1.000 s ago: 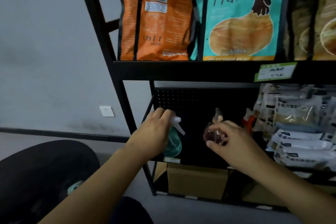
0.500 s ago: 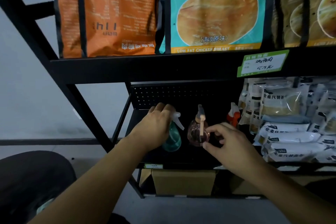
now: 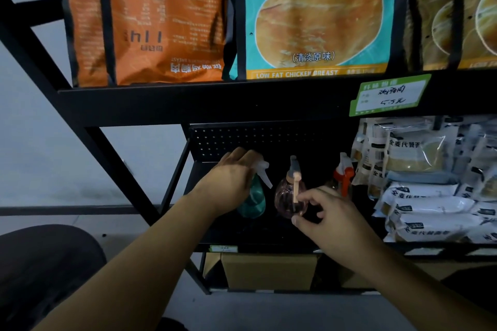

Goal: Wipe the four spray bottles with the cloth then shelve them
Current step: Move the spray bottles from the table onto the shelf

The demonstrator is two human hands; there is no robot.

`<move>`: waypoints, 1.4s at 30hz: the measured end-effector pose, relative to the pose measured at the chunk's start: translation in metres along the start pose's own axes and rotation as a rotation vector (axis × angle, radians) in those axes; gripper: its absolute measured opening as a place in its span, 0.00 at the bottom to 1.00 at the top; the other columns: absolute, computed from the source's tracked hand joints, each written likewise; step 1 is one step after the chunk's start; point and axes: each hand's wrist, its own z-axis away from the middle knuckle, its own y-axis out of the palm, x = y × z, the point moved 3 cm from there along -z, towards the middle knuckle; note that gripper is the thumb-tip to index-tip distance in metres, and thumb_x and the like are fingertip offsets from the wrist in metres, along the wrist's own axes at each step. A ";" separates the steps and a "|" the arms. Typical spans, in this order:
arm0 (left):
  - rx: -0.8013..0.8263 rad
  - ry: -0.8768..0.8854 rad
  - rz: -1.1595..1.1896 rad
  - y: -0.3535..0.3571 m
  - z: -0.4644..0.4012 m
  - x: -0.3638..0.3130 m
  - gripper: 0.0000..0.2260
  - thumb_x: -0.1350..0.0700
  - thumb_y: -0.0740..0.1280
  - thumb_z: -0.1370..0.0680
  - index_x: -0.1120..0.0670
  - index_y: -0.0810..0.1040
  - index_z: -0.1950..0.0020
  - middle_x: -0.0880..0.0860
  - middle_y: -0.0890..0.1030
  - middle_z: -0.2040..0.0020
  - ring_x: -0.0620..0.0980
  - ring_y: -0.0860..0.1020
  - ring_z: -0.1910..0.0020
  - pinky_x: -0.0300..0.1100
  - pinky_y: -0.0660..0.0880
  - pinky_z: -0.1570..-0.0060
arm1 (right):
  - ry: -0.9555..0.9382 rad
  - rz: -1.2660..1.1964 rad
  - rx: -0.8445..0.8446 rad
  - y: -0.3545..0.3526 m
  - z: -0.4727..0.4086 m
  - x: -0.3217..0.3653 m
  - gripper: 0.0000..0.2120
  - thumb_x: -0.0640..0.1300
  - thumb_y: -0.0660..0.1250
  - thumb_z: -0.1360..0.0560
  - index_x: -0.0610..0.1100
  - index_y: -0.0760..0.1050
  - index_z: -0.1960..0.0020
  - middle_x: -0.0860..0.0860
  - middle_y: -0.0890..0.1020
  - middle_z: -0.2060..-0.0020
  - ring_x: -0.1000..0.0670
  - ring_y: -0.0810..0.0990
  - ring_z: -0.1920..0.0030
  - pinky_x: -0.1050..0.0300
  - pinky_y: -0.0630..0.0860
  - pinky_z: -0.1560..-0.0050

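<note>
Both arms outstretched: left hand (image 3: 231, 180) grips teal bottle (image 3: 254, 200) (upright).

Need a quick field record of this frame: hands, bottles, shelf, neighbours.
left hand: grips the teal spray bottle near its white trigger head
right hand: fingers curled beside the pink spray bottle, contact unclear
third bottle: orange-trigger spray bottle, upright, untouched, right of the pink one
fourth bottle: not visible
cloth: not visible
shelf: black, all three bottles stand on it
neighbours: white food packets at right; cardboard box below
</note>
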 end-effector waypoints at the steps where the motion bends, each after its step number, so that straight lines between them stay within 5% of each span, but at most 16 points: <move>1: -0.003 -0.010 -0.001 -0.001 0.001 0.001 0.21 0.59 0.62 0.14 0.46 0.69 0.21 0.52 0.72 0.29 0.56 0.70 0.30 0.43 0.68 0.39 | -0.001 0.000 -0.002 -0.001 0.001 0.001 0.18 0.54 0.74 0.23 0.55 0.77 0.35 0.69 0.70 0.48 0.65 0.74 0.51 0.67 0.72 0.54; 6: -0.029 -0.054 -0.007 -0.016 0.021 0.003 0.27 0.55 0.65 0.14 0.50 0.61 0.16 0.56 0.72 0.26 0.60 0.69 0.25 0.53 0.71 0.30 | -0.040 -0.023 -0.011 -0.002 0.007 0.016 0.18 0.53 0.75 0.24 0.54 0.78 0.35 0.67 0.73 0.46 0.65 0.76 0.49 0.66 0.76 0.47; 10: -0.065 -0.073 -0.026 -0.040 0.057 -0.004 0.30 0.51 0.68 0.16 0.47 0.60 0.16 0.53 0.70 0.23 0.56 0.67 0.24 0.51 0.71 0.27 | -0.092 -0.013 -0.008 -0.002 0.012 0.036 0.18 0.54 0.75 0.24 0.54 0.78 0.36 0.64 0.75 0.44 0.61 0.77 0.47 0.65 0.76 0.47; 16: -0.137 -0.118 -0.068 -0.074 0.142 -0.003 0.32 0.48 0.68 0.16 0.45 0.59 0.15 0.48 0.67 0.21 0.49 0.66 0.23 0.46 0.71 0.26 | -0.182 0.038 0.032 0.013 0.024 0.087 0.20 0.64 0.72 0.26 0.60 0.75 0.36 0.67 0.72 0.41 0.46 0.74 0.30 0.46 0.76 0.34; 18: -0.164 -0.153 -0.099 -0.086 0.176 0.003 0.31 0.48 0.69 0.17 0.44 0.60 0.16 0.47 0.67 0.21 0.48 0.67 0.24 0.44 0.70 0.26 | -0.245 0.049 0.026 0.023 0.028 0.109 0.20 0.66 0.70 0.27 0.62 0.75 0.38 0.69 0.71 0.45 0.53 0.76 0.36 0.59 0.70 0.32; 20: -0.189 -0.210 -0.131 -0.099 0.212 0.014 0.31 0.47 0.69 0.17 0.43 0.60 0.16 0.46 0.67 0.21 0.48 0.68 0.24 0.43 0.69 0.26 | -0.268 0.044 0.066 0.036 0.036 0.139 0.17 0.58 0.72 0.24 0.59 0.76 0.37 0.68 0.70 0.46 0.59 0.76 0.41 0.78 0.62 0.40; 24: -0.231 -0.334 -0.197 -0.125 0.283 0.035 0.32 0.44 0.68 0.17 0.42 0.59 0.15 0.45 0.65 0.20 0.48 0.66 0.22 0.41 0.64 0.24 | -0.358 -0.049 0.129 0.069 0.051 0.194 0.16 0.52 0.75 0.24 0.54 0.79 0.37 0.68 0.72 0.48 0.60 0.76 0.45 0.64 0.74 0.46; 28: -0.271 -0.442 -0.236 -0.148 0.350 0.052 0.32 0.45 0.69 0.17 0.44 0.61 0.15 0.45 0.66 0.20 0.47 0.64 0.21 0.39 0.60 0.23 | -0.432 -0.081 0.201 0.111 0.070 0.243 0.18 0.52 0.75 0.24 0.54 0.78 0.36 0.65 0.72 0.48 0.59 0.75 0.46 0.67 0.71 0.49; 36: -0.311 -0.666 -0.304 -0.176 0.477 0.086 0.31 0.43 0.67 0.17 0.44 0.61 0.16 0.47 0.66 0.19 0.47 0.61 0.18 0.40 0.59 0.22 | -0.601 -0.084 0.368 0.203 0.110 0.332 0.18 0.55 0.75 0.26 0.57 0.78 0.37 0.64 0.75 0.44 0.59 0.76 0.40 0.57 0.77 0.38; 42: -0.335 -0.852 -0.302 -0.184 0.575 0.119 0.29 0.44 0.69 0.18 0.45 0.66 0.18 0.48 0.69 0.22 0.51 0.68 0.22 0.47 0.67 0.23 | -0.694 -0.080 0.504 0.268 0.144 0.385 0.17 0.54 0.75 0.25 0.60 0.77 0.38 0.69 0.72 0.48 0.63 0.76 0.44 0.67 0.73 0.45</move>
